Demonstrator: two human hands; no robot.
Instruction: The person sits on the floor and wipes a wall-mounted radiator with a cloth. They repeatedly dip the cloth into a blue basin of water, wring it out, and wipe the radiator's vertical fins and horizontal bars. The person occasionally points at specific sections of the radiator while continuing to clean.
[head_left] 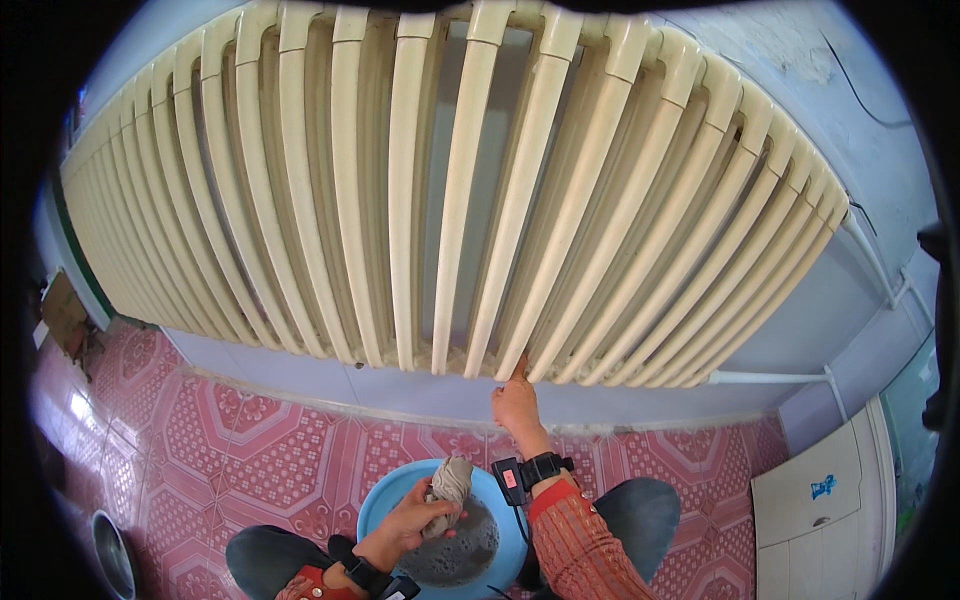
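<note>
My left hand [407, 520] is closed round a crumpled grey-beige rag [452, 480], held above a light blue basin [377, 500]. Dark, cloudy water with some froth stands in the basin. My right hand [516, 403] reaches forward to the bottom of a cream column radiator [455, 200]. Its index finger is stretched out, with the tip at the gap between two columns. The other fingers look curled, and I see nothing held in them. Both wrists wear black straps with small devices.
Pink patterned tiles [270, 440] cover the floor. A metal bowl [112, 555] sits at the lower left, and a pale cabinet [810, 500] stands at the right. A white pipe [770, 378] runs from the radiator to the right wall. My knees flank the basin.
</note>
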